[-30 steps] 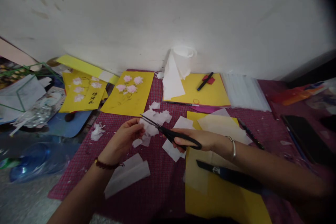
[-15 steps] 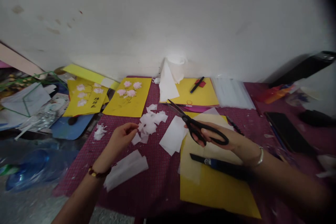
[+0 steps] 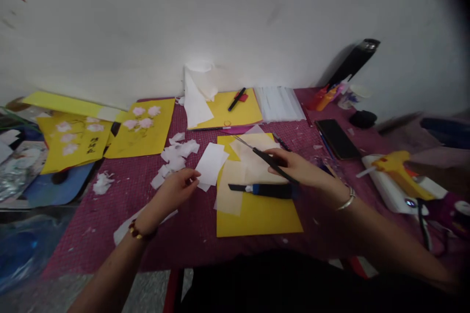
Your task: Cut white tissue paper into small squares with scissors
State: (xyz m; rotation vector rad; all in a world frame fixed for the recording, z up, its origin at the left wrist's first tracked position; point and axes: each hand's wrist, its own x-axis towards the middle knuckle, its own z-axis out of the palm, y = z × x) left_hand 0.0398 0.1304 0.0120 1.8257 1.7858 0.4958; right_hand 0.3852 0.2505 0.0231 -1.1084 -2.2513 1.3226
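Note:
My right hand [image 3: 299, 168] is closed around black scissors [image 3: 264, 157], whose blades point up and left over a yellow sheet [image 3: 257, 212]. A dark blue utility knife [image 3: 262, 189] lies on that sheet just below the hand. My left hand [image 3: 176, 188] hovers over the dark red cloth [image 3: 121, 208] with its fingers curled together near a flat white paper piece [image 3: 212, 164]; whether it holds anything is unclear. A pile of small white paper scraps [image 3: 176, 156] lies just beyond the left hand.
Yellow cards with pink paper flowers [image 3: 141, 127] lie at the back left. A tissue roll [image 3: 198, 80] stands against the wall. A black phone [image 3: 336, 138] and a yellow glue gun [image 3: 394, 168] sit at the right. A black bottle [image 3: 354, 61] leans on the wall.
The right hand carried the scissors away from the white scraps to the right, over the yellow sheet. The left hand let the scraps drop and pulled back. The view swung to the right.

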